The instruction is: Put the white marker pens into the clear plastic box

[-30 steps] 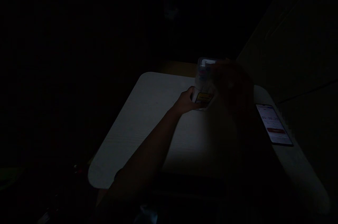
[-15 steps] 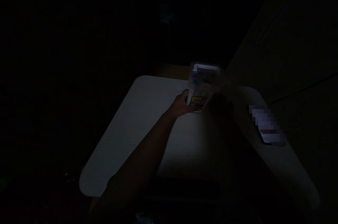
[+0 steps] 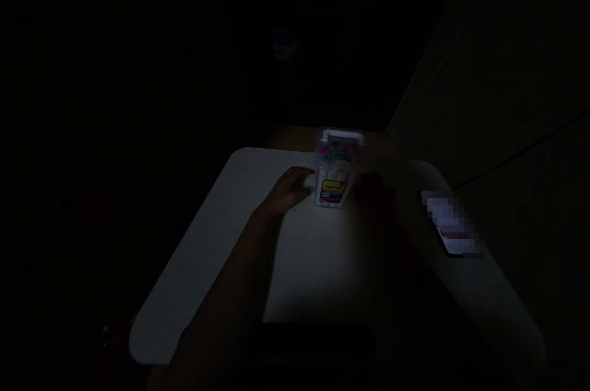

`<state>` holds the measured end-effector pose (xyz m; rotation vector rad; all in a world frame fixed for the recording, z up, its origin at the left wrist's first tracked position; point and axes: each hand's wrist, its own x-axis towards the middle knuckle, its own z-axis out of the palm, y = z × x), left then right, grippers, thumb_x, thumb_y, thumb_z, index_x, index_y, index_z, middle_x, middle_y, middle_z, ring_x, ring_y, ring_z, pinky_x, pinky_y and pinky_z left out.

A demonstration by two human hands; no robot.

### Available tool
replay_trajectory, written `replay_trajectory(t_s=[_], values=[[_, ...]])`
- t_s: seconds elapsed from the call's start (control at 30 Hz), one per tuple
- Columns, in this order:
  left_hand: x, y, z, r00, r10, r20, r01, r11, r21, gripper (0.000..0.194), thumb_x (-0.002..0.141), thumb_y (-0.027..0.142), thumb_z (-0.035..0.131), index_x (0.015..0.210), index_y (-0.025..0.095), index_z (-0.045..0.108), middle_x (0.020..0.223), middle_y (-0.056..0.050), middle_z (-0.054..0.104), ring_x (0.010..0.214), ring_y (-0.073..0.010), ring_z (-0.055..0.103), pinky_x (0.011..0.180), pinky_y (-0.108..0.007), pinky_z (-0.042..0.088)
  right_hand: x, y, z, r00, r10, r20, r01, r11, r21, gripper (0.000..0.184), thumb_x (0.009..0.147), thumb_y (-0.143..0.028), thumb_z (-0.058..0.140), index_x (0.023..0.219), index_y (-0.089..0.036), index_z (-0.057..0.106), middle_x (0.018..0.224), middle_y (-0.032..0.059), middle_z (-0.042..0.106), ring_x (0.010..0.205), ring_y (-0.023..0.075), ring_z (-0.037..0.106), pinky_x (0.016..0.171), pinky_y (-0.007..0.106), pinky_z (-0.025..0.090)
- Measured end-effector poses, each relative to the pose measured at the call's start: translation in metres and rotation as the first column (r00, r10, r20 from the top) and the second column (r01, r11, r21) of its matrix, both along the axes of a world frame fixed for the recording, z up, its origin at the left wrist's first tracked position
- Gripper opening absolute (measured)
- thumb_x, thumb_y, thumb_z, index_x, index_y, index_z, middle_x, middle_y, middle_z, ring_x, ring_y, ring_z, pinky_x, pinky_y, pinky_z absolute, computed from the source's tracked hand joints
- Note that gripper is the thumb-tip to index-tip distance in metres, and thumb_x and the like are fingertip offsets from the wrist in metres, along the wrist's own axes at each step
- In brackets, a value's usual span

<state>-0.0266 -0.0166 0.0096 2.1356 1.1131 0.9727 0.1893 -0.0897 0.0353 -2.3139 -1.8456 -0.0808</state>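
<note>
A clear plastic case of markers point(image 3: 332, 169) stands upright toward the far side of the white table. It has a white handle on top, coloured caps showing inside and a yellow-and-dark label low on its front. Just left of the case is my left hand point(image 3: 289, 189), open, its fingers reaching toward the case's side without gripping it. Close by on the right, my right hand point(image 3: 377, 197) lies in deep shadow; its fingers are too dark to make out, and I cannot tell whether they touch the case.
A phone with a lit, blurred-out screen point(image 3: 450, 225) lies on the right part of the white table point(image 3: 221, 225). A thin dark cable point(image 3: 516, 157) runs past the table's right side along the wall. A dark strip point(image 3: 313, 340) lies along the near edge. Surroundings are very dark.
My left hand has let go of the marker case and drawn off to its left. The case now stands more upright on the table. The view has shifted slightly.
</note>
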Motion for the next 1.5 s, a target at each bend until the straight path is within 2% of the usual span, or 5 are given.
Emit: replay_trajectory(t_s=[0.13,0.2,0.37,0.67,1.5], values=[[-0.010,0.007,-0.007,0.862,0.415,-0.292,-0.375,0.908,0.185,0.054,0.080,0.038,0.042,0.131,0.020,0.039,0.138,-0.010,0.042,0.129,-0.0265,0.035,0.108,-0.050,0.018,0.001,0.002,0.000,1.000,-0.003,0.001,0.003,1.000,-0.005,0.034,0.087,-0.035,0.047,0.116,-0.019,0.051,0.122,0.0085,0.050,0.105,0.0179,0.052,0.090,0.041,0.045],[-0.006,0.006,-0.009,0.791,0.451,-0.414,-0.395,0.893,0.218,0.056,0.084,0.041,0.034,0.135,0.019,0.034,0.143,-0.011,0.034,0.134,-0.0283,0.025,0.108,-0.050,0.018,0.002,0.004,-0.001,1.000,0.000,0.004,0.000,1.000,-0.002,0.034,0.087,-0.035,0.047,0.116,-0.019,0.051,0.122,0.0085,0.050,0.104,0.0178,0.052,0.089,0.041,0.045],[0.004,0.003,-0.012,0.685,0.434,-0.585,-0.375,0.899,0.228,0.060,0.086,0.047,0.019,0.134,0.016,0.036,0.143,-0.015,0.034,0.134,-0.0304,0.026,0.107,-0.049,0.019,0.001,0.004,0.002,0.999,0.030,0.014,-0.031,0.999,0.014,0.032,0.087,-0.034,0.046,0.115,-0.021,0.052,0.123,0.0083,0.050,0.105,0.0175,0.051,0.090,0.040,0.045],[0.001,0.009,-0.012,0.632,0.463,-0.622,-0.380,0.884,0.272,0.058,0.086,0.047,0.022,0.135,0.019,0.035,0.143,-0.014,0.033,0.133,-0.0285,0.028,0.106,-0.048,0.022,0.001,0.001,0.010,0.996,0.072,0.055,-0.075,0.994,0.073,0.029,0.087,-0.033,0.047,0.112,-0.022,0.054,0.122,0.0076,0.051,0.104,0.0169,0.052,0.088,0.038,0.045],[-0.001,0.017,-0.020,0.655,0.435,-0.618,-0.354,0.899,0.259,0.060,0.086,0.050,0.019,0.134,0.018,0.035,0.143,-0.015,0.033,0.133,-0.0306,0.028,0.104,-0.050,0.023,0.008,0.013,-0.014,0.990,-0.019,0.142,0.010,0.998,0.065,0.038,0.085,-0.035,0.050,0.118,-0.016,0.049,0.121,0.0087,0.050,0.106,0.0194,0.052,0.089,0.043,0.045]])
